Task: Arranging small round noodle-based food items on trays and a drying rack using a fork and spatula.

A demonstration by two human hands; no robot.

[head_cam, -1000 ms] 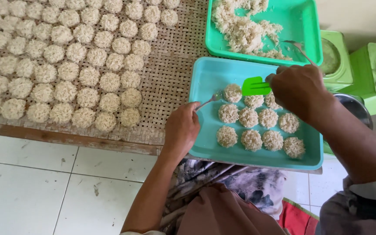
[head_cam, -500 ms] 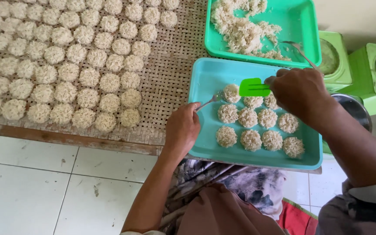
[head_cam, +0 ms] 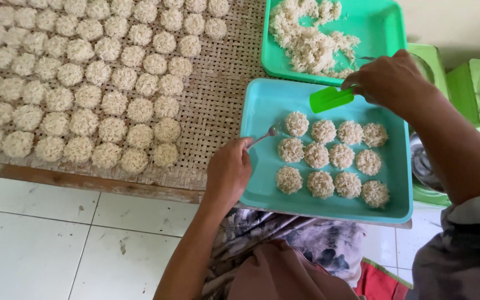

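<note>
Woven mat (head_cam: 212, 105); blue tray (head_cam: 262, 105) of rice patties (head_cam: 323, 158)

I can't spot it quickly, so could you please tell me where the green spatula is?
In the head view, the green spatula is held in the right hand, over the far edge of the blue tray, just above the noodle rounds.

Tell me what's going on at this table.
A person is shaping noodle rounds. The left hand holds a metal fork at the edge of a turquoise tray holding eleven noodle rounds. The right hand holds a green spatula above that tray. Behind it, a green tray holds loose noodles. Many more finished rounds lie in rows on a woven mat to the left.
</note>
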